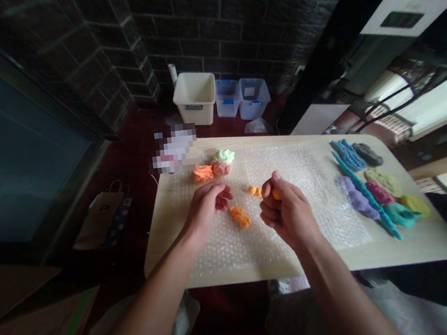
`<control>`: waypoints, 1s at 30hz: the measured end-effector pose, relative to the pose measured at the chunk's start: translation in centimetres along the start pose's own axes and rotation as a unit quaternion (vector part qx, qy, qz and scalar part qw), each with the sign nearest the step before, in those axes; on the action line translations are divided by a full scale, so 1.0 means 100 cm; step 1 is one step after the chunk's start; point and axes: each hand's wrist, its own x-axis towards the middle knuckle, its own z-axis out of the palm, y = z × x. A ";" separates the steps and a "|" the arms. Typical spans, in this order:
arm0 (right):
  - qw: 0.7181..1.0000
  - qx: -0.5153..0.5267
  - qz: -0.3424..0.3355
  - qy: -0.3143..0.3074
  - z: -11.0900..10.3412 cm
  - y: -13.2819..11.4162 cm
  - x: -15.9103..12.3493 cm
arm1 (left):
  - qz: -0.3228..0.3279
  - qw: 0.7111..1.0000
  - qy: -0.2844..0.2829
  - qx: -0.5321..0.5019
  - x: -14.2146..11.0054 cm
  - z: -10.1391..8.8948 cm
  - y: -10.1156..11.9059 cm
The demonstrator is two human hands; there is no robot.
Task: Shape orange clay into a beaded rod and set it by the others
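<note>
My right hand (287, 206) is closed, thumb uppermost, around an orange lump (276, 194) that looks like modelling clay. A small knobbly orange piece (254, 191) shows just left of its fingers; whether the two are joined I cannot tell. My left hand (211, 201) hovers at the left with loosely bent fingers and nothing visible in them. Between the hands, a twisted orange piece (240, 217) lies on the bubble wrap (299, 165). Beyond the left hand sit an orange stranded lump (203, 173), a salmon lump (221, 167) and a pale green lump (225, 155).
On the table's (415, 246) right are several coloured lumps, among them a blue one (349, 154), a purple one (357, 198) and a long teal strip (366, 195). A cream bin (195, 98) and two clear tubs (254, 97) stand behind the table.
</note>
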 end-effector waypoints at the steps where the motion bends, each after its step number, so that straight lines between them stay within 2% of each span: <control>1: 1.000 -0.002 -0.004 -0.003 0.001 0.000 0.001 | -0.002 1.000 0.001 -0.002 0.000 0.000 0.001; 5: 1.000 0.001 -0.014 0.012 0.002 -0.004 0.005 | -0.003 1.000 0.003 -0.007 0.003 0.001 0.003; 10: 0.998 0.004 -0.043 0.044 -0.010 -0.017 0.013 | 0.002 1.000 -0.004 -0.009 0.009 -0.003 0.004; 16: 0.992 -0.048 -0.098 0.067 -0.018 -0.021 0.023 | 0.008 1.000 -0.011 -0.022 0.013 -0.008 0.008; 24: 0.995 0.013 -0.052 0.082 -0.028 -0.031 0.035 | 0.005 1.000 -0.011 -0.029 0.022 -0.012 0.007; 30: 0.989 0.003 -0.072 0.126 -0.027 -0.030 0.039 | 0.010 0.999 -0.018 -0.032 0.027 -0.004 0.007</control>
